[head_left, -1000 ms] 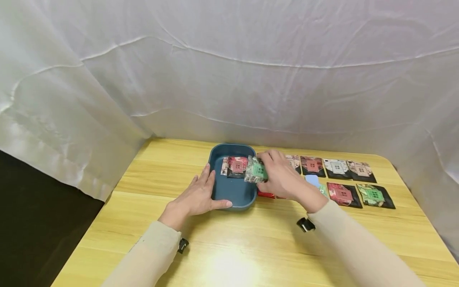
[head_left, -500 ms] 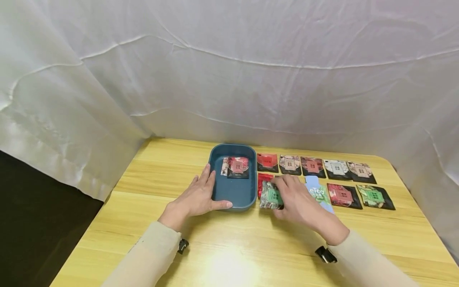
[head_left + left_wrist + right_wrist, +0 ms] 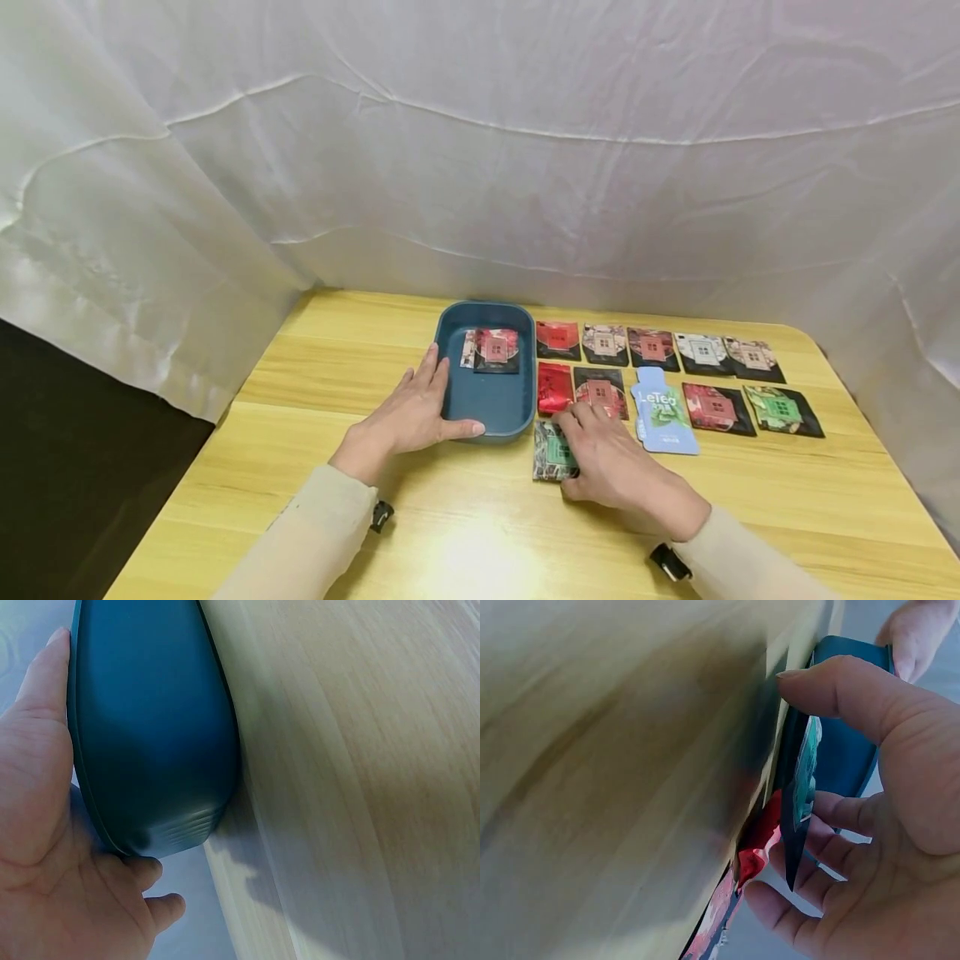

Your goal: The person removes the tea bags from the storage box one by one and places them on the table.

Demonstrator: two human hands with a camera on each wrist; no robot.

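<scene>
A dark blue tray sits on the table with a red-and-black tea sachet overlapping another inside. My left hand rests along its left side, fingers straight and thumb at the near rim; the left wrist view shows the palm beside the tray wall. My right hand holds a green-labelled tea sachet low over the table, just right of the tray's near corner. In the right wrist view this sachet stands edge-on between thumb and fingers.
Right of the tray, a back row of several sachets runs along the curtain. In front are a red sachet, a pink-labelled one, a light blue LeTea packet and two more sachets. A white curtain hangs behind the table.
My right hand has carried the green sachet from over the tray's right rim rightward and toward me, below the front row, uncovering several sachets. The left hand stays at the tray.
</scene>
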